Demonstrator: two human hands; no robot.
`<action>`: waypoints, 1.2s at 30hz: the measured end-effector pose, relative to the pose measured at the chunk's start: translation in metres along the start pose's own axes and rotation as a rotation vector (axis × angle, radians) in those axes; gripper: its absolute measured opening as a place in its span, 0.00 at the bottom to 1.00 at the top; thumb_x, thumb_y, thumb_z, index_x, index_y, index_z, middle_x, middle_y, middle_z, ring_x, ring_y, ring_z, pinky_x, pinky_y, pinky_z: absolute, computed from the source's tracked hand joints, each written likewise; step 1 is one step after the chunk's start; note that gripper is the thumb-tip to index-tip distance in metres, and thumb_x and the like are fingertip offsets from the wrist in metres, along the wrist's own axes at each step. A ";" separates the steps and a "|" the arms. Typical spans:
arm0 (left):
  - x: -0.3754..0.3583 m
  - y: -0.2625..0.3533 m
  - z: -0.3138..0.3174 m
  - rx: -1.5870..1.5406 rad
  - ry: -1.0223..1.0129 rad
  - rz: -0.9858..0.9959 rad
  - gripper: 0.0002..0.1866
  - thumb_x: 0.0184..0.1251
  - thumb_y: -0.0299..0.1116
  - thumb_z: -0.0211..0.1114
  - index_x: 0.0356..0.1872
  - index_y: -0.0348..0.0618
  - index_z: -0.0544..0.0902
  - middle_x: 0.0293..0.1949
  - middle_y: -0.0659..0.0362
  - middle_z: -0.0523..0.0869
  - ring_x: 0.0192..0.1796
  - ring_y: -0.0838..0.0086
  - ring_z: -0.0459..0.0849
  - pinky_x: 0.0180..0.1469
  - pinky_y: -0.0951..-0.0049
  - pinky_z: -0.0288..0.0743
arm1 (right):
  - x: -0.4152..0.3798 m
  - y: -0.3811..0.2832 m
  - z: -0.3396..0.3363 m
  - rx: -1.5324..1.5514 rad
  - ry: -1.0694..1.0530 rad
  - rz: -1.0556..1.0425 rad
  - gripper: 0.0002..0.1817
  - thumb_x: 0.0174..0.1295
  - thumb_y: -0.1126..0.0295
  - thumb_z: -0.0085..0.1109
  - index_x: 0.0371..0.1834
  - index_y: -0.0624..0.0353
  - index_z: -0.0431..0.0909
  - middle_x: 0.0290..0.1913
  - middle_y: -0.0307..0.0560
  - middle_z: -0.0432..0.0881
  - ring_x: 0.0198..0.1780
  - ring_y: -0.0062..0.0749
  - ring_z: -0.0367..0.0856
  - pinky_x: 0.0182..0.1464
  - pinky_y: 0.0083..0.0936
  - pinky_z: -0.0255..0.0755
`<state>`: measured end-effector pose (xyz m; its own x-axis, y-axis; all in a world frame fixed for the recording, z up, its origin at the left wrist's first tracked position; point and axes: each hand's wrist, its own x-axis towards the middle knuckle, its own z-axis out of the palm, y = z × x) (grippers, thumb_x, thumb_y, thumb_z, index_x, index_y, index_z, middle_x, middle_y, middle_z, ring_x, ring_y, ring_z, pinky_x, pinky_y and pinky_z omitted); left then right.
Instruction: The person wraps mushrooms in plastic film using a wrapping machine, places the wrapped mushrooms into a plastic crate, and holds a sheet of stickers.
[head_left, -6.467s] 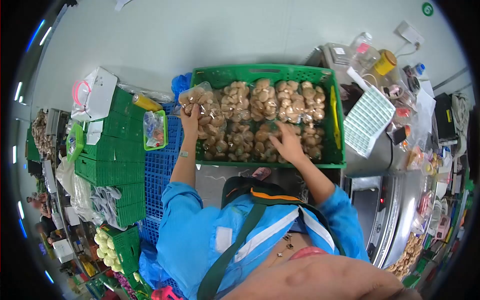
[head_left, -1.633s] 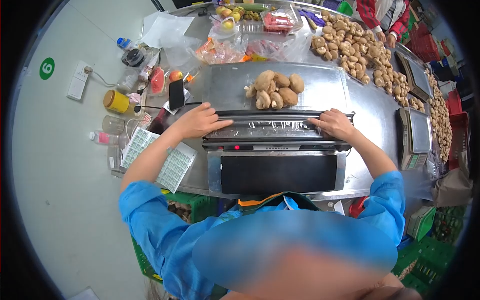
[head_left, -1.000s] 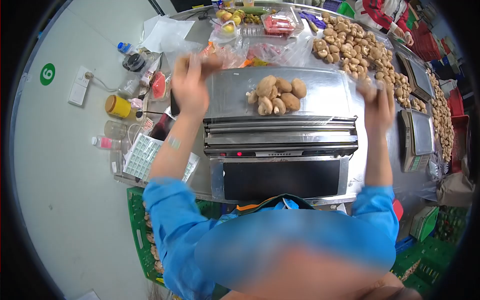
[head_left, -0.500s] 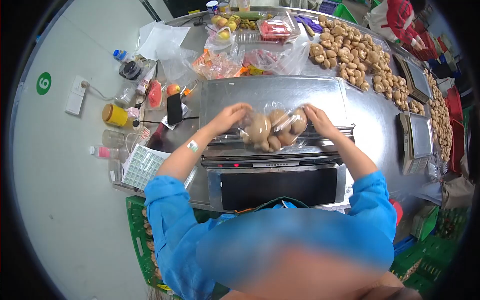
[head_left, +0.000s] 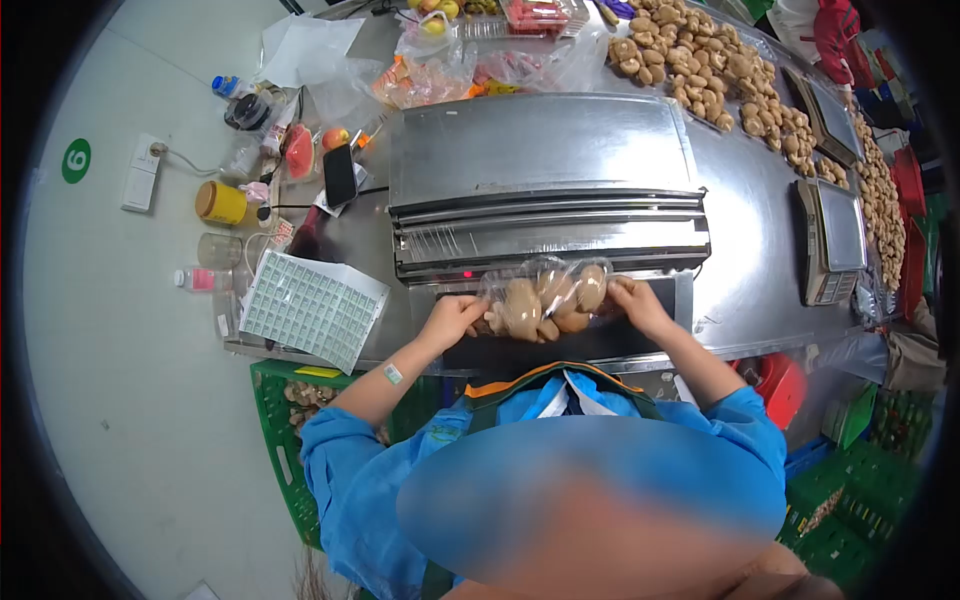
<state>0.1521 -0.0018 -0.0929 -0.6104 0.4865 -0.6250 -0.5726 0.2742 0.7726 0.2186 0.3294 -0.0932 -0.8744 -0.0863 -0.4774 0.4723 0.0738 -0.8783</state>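
A clear plastic-wrapped pack of brown mushrooms [head_left: 522, 308] is between my two hands, over the dark front plate of the wrapping machine [head_left: 545, 150]. My left hand [head_left: 455, 322] pinches the film at the pack's left end. At the opposite end, my right hand [head_left: 643, 308] has its fingers closed on the film. Just beyond the pack runs the machine's slotted metal bar section [head_left: 550, 235], where a red light glows. Whether a tray lies under the mushrooms cannot be made out.
Loose mushrooms [head_left: 720, 75] are heaped at the back right, beside a weighing scale [head_left: 835, 240]. To the left lie a label sheet [head_left: 312, 308], a phone [head_left: 340, 176] and several jars. A green crate [head_left: 285, 455] stands below the table's left edge; another person's red sleeve [head_left: 832, 40] shows far right.
Both hands have drawn the mushroom pack toward my body, off the machine's bars and over its dark front plate. The view has shifted, showing more of the label sheet.
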 end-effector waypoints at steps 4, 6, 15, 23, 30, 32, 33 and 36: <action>-0.024 -0.028 0.002 0.023 0.224 0.253 0.17 0.70 0.44 0.49 0.34 0.39 0.77 0.15 0.63 0.73 0.16 0.81 0.72 0.19 0.82 0.66 | -0.029 0.031 0.021 -0.380 0.395 -0.287 0.08 0.61 0.70 0.54 0.30 0.64 0.76 0.24 0.42 0.78 0.26 0.19 0.73 0.30 0.20 0.68; -0.045 -0.037 0.003 -0.535 0.189 0.116 0.19 0.71 0.44 0.47 0.22 0.44 0.69 0.08 0.66 0.63 0.08 0.82 0.59 0.11 0.80 0.50 | -0.050 0.038 0.016 -0.048 0.376 0.021 0.13 0.64 0.64 0.51 0.26 0.61 0.73 0.16 0.37 0.71 0.17 0.16 0.65 0.19 0.16 0.60; -0.007 -0.184 0.085 0.170 0.001 0.224 0.11 0.66 0.36 0.54 0.36 0.40 0.79 0.32 0.62 0.79 0.28 0.84 0.74 0.29 0.79 0.67 | -0.079 0.064 0.089 0.726 -0.012 0.627 0.15 0.64 0.59 0.45 0.34 0.59 0.76 0.29 0.43 0.76 0.28 0.23 0.76 0.27 0.19 0.71; -0.075 -0.074 0.134 -0.532 -0.305 0.615 0.07 0.60 0.29 0.61 0.38 0.41 0.75 0.40 0.61 0.78 0.43 0.78 0.77 0.48 0.77 0.73 | -0.085 0.046 0.073 0.078 -0.394 0.318 0.21 0.56 0.60 0.56 0.48 0.61 0.70 0.39 0.46 0.79 0.38 0.32 0.79 0.42 0.27 0.72; -0.114 -0.130 0.166 -1.130 -0.705 0.548 0.16 0.67 0.29 0.52 0.55 0.39 0.70 0.52 0.55 0.76 0.54 0.73 0.75 0.56 0.73 0.71 | -0.128 -0.073 0.109 -0.849 -0.766 -0.365 0.49 0.30 0.55 0.76 0.61 0.57 0.63 0.48 0.60 0.76 0.50 0.53 0.76 0.53 0.35 0.69; -0.132 -0.142 0.153 -1.282 -0.302 0.529 0.20 0.68 0.39 0.47 0.56 0.38 0.67 0.54 0.54 0.74 0.55 0.72 0.74 0.57 0.71 0.70 | -0.099 -0.043 0.123 -0.583 -0.798 -0.305 0.50 0.31 0.53 0.75 0.61 0.61 0.62 0.51 0.56 0.75 0.53 0.45 0.75 0.55 0.34 0.67; -0.137 -0.145 0.145 -1.351 -0.112 0.518 0.23 0.69 0.44 0.45 0.57 0.38 0.66 0.54 0.54 0.73 0.55 0.71 0.73 0.57 0.69 0.69 | -0.083 -0.035 0.136 -0.408 -0.772 -0.311 0.51 0.31 0.52 0.75 0.61 0.63 0.61 0.53 0.54 0.74 0.53 0.42 0.74 0.56 0.34 0.67; -0.175 -0.146 0.100 -1.032 0.325 0.946 0.38 0.65 0.60 0.43 0.64 0.38 0.55 0.59 0.53 0.68 0.60 0.66 0.69 0.62 0.64 0.62 | -0.064 -0.028 0.205 -0.154 -0.556 -0.316 0.49 0.40 0.59 0.70 0.64 0.66 0.52 0.56 0.57 0.70 0.54 0.42 0.73 0.57 0.34 0.67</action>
<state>0.3966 -0.0441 -0.0853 -0.9940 -0.1030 -0.0380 0.0633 -0.8204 0.5683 0.2838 0.1289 -0.0431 -0.7609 -0.6249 -0.1748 0.1453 0.0984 -0.9845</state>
